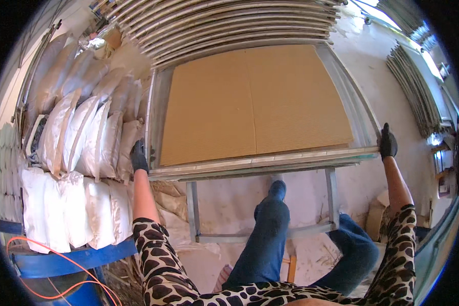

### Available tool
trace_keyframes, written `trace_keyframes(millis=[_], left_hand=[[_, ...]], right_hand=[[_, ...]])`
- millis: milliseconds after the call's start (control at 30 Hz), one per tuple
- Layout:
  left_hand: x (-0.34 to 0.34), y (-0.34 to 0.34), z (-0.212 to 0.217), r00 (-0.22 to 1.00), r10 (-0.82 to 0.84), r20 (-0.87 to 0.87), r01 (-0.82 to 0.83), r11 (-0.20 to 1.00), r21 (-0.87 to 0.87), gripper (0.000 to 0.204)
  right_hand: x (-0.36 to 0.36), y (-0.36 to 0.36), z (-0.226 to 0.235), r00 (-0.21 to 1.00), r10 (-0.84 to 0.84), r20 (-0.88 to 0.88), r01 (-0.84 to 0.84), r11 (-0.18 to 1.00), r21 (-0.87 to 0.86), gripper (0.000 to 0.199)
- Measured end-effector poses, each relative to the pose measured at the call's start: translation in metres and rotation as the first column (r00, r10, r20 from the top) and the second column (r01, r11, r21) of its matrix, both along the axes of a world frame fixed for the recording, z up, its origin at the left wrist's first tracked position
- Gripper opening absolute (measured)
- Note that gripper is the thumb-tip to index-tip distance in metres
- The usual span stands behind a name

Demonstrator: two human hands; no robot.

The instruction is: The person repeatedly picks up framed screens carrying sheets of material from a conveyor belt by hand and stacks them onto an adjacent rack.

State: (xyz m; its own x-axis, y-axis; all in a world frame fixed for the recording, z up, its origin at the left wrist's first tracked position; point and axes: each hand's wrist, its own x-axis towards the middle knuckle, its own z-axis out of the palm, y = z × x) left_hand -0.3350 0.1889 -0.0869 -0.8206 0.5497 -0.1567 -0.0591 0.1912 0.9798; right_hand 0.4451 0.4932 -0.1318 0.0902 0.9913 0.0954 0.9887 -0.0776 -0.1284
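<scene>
A wide flat frame with a grey mesh-like bed lies in front of me, on top of other frames. A large brown cardboard sheet with a crease down its middle covers most of that bed. My left hand, in a black glove, grips the frame's left side near its front corner. At the front right corner my right hand, also black-gloved, is closed on the frame's edge. The fingers of both hands are partly hidden. A grey metal stand supports the frames.
Behind the frame rises a tall stack of similar frames. Filled white sacks are piled at the left, above a blue band and an orange cord. More frames lean at the right. A cardboard box stands below my right forearm.
</scene>
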Motion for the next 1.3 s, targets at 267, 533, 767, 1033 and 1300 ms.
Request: trace_keyframes(millis=[267, 533, 767, 1033, 1300], left_hand=[[-0.071, -0.024, -0.052, 0.990, -0.027, -0.142, 0.029, 1.000, 0.008, 0.033], [-0.020, -0.079, -0.099, 0.932, -0.019, -0.363, -0.087, 0.958, -0.272, 0.042], [-0.148, -0.162, -0.114, 0.583, -0.395, -0.710, 0.030, 0.884, -0.467, 0.044], [0.086, -0.065, -0.081, 0.988, 0.119, -0.095, -0.110, 0.989, 0.096, 0.035], [0.261, -0.047, -0.028, 0.905, -0.320, 0.282, 0.231, 0.924, 0.306, 0.032]], right_hand=[[-0.017, -0.007, -0.035, 0.935, 0.108, -0.337, -0.041, 0.979, 0.201, 0.038], [0.046, -0.005, -0.079, 0.478, -0.220, -0.850, 0.426, 0.905, 0.005, 0.020], [-0.040, -0.042, -0.071, 0.530, -0.014, -0.848, 0.165, 0.982, 0.087, 0.020], [0.014, -0.235, 0.019, 0.849, -0.061, -0.526, 0.095, 0.995, 0.037, 0.038], [0.061, -0.425, 0.031, 0.946, 0.033, -0.321, -0.092, 0.981, -0.171, 0.025]])
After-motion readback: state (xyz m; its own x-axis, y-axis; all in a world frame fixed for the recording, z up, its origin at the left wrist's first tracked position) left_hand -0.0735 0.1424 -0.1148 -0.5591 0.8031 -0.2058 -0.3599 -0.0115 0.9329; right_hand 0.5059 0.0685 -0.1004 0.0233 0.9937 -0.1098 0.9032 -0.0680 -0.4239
